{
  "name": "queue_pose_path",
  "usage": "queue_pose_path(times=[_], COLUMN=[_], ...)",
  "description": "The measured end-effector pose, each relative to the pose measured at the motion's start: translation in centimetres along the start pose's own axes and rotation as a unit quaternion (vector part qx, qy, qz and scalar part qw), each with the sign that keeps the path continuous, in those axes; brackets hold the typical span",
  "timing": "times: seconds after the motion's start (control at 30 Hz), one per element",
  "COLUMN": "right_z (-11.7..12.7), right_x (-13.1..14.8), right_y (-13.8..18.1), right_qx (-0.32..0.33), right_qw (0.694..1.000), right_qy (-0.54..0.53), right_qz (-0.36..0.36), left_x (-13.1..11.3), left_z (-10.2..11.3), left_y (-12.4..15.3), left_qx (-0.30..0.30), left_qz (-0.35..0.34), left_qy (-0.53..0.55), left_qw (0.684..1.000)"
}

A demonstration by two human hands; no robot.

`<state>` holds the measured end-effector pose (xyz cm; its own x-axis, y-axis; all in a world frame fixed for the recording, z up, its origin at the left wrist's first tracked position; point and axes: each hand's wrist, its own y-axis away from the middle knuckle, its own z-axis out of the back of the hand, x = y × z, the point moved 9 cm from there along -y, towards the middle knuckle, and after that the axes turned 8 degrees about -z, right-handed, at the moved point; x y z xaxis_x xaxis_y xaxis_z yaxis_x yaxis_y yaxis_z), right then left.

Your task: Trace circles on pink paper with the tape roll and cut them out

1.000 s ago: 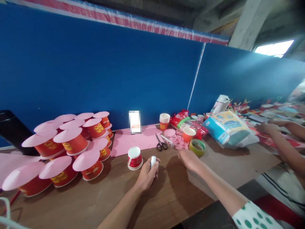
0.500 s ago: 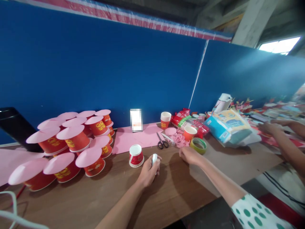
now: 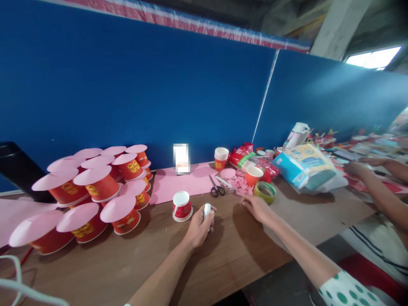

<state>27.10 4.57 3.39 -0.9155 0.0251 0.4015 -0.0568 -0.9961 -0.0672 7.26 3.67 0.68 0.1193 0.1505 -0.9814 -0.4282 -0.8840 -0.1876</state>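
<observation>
My left hand [image 3: 199, 229] rests on the wooden table [image 3: 153, 259] with its fingers wrapped round a small white tube [image 3: 207, 210], maybe a glue stick. An upside-down red paper cup [image 3: 182, 206] stands just left of it. My right hand [image 3: 256, 207] lies on the table with fingers loosely curled and nothing visible in it, just short of a green tape roll [image 3: 264, 191]. Black-handled scissors [image 3: 216, 189] lie on a pink paper sheet [image 3: 181, 185] beyond both hands.
Several red cups topped with pink paper discs [image 3: 95, 187] crowd the left. A cup stack [image 3: 220, 158], an orange cup [image 3: 254, 175], pink scraps, red packets and a blue tissue pack [image 3: 302, 166] sit at the back right. Another person's arms [image 3: 376, 187] work at the right.
The view has drifted slightly. My right hand has slid a little right and back, toward the tape roll. My left hand keeps its hold on the white tube.
</observation>
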Motion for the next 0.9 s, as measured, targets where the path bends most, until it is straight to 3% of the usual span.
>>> queue_pose_path(times=[0.4,0.9], right_z=[-0.2,-1.1], right_x=[2.3,2.3], right_y=[0.5,0.0], right_qx=[0.016,0.006], right_qw=[0.986,0.968], right_qy=[0.151,0.247], right_qz=[0.068,0.040], left_x=[0.2,-0.2], left_z=[0.1,-0.2], left_y=[-0.1,-0.1], left_qx=[-0.002,0.001], left_qz=[0.003,0.007], left_qy=[-0.006,-0.029], left_qw=[1.000,1.000])
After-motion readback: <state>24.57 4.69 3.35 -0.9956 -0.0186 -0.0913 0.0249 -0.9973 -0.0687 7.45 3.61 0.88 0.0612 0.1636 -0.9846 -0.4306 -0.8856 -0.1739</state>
